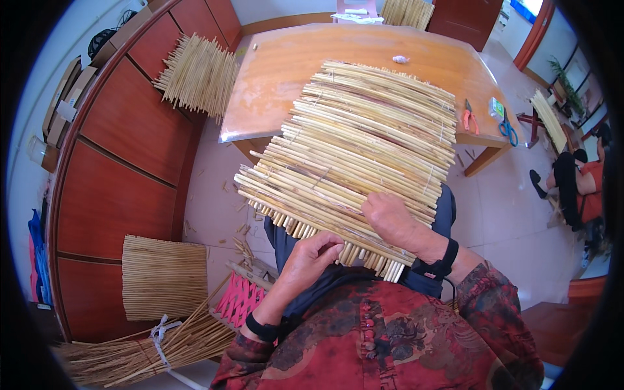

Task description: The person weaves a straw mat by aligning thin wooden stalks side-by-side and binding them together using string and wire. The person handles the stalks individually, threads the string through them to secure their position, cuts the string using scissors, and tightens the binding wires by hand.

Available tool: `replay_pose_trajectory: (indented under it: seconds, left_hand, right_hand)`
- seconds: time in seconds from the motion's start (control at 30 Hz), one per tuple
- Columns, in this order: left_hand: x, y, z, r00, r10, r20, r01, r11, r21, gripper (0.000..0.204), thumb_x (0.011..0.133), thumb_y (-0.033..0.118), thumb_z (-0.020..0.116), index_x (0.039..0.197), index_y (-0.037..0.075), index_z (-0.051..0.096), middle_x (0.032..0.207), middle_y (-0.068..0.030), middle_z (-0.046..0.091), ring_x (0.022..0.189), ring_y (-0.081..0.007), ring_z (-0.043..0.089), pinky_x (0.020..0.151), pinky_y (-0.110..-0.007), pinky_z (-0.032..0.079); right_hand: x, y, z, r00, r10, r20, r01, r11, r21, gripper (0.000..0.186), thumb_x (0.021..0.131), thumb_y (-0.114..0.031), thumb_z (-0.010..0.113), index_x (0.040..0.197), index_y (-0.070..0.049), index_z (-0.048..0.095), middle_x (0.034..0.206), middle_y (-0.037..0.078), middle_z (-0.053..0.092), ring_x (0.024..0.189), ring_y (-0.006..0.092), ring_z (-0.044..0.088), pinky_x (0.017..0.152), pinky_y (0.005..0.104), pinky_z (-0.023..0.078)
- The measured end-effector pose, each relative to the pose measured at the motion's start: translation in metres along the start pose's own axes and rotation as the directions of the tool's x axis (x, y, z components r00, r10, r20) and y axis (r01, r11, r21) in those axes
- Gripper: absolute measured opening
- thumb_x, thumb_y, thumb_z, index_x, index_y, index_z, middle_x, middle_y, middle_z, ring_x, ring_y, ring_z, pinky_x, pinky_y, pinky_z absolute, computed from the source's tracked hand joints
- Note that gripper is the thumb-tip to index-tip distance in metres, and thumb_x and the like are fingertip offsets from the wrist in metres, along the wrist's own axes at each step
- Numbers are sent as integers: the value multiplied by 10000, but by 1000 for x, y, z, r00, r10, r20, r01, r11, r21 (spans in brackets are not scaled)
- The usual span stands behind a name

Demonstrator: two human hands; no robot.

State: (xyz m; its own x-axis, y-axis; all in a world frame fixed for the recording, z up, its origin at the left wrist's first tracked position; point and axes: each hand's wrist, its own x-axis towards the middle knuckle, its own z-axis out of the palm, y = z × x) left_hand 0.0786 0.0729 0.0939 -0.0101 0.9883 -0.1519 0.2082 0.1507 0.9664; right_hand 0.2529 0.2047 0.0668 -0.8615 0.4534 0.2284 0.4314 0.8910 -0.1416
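A mat of straw-coloured reed stalks (370, 136), tied across with thin thread, lies over my lap and onto the table. My left hand (311, 258) is at its near edge, thumb and fingertips pinched together by the cut stalk ends. What they pinch is too small to make out. My right hand (392, 223) rests on top of the mat's near right part, fingers curled down against the stalks. Whatever those fingers grip is hidden beneath them. More stalk ends stick out under the near edge, between my hands.
On the orange table (273, 71) lie red-handled pliers (470, 118), blue-handled scissors (508, 128) and a small box (496, 108). Reed mats (164, 278) lean on red cabinets (117, 162) at left. A tied stalk bundle (149, 354) lies lower left. Another person (572, 188) sits far right.
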Motion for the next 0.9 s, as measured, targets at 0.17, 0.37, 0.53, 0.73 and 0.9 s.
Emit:
replay_pose_trajectory:
  seconds: [0.17, 0.37, 0.53, 0.73, 0.9]
  left_hand:
    - [6, -6, 3, 998, 22, -62, -18, 998, 63, 129, 822, 40, 584, 946, 5, 586, 851, -27, 595, 725, -86, 547, 647, -211, 448]
    - [9, 17, 8, 951, 306, 37, -308, 950, 43, 359, 787, -9, 585, 1137, 29, 517, 1133, -109, 535, 917, -154, 561, 732, -264, 468]
    - [12, 21, 14, 974, 198, 111, -209, 973, 100, 250, 805, 24, 584, 1054, 22, 559, 951, -84, 611, 821, -158, 595, 705, -268, 473]
    - [3, 39, 18, 872, 375, 316, -404, 914, 33, 113, 802, 59, 602, 899, 0, 606, 824, -90, 630, 752, -193, 615, 661, -275, 471]
    - [-1, 53, -7, 884, 348, 312, -312, 937, -159, 129, 821, 64, 582, 893, -29, 634, 843, -92, 651, 745, -166, 622, 672, -259, 484]
  right_hand:
    - [4, 0, -5, 995, -33, -95, 39, 997, 66, 74, 674, -62, 557, 733, -22, 537, 720, 113, 519, 688, 268, 544, 575, 354, 431]
    - [-11, -29, -49, 990, 89, 110, -141, 632, 762, 68, 756, -50, 556, 810, -17, 530, 682, 116, 549, 607, 223, 543, 570, 325, 443]
    - [-20, -34, -78, 929, 171, 327, -369, 423, 827, 95, 812, -99, 565, 847, -15, 538, 661, 49, 535, 601, 96, 502, 563, 258, 424]
    - [-58, -7, -110, 931, 61, 359, -329, 564, 757, 99, 794, -96, 587, 859, -23, 582, 705, 45, 569, 604, 126, 528, 573, 265, 430]
    - [-144, 48, -93, 911, 318, 263, -406, 581, 705, 107, 780, -98, 614, 849, -20, 638, 737, 45, 592, 604, 142, 533, 559, 248, 422]
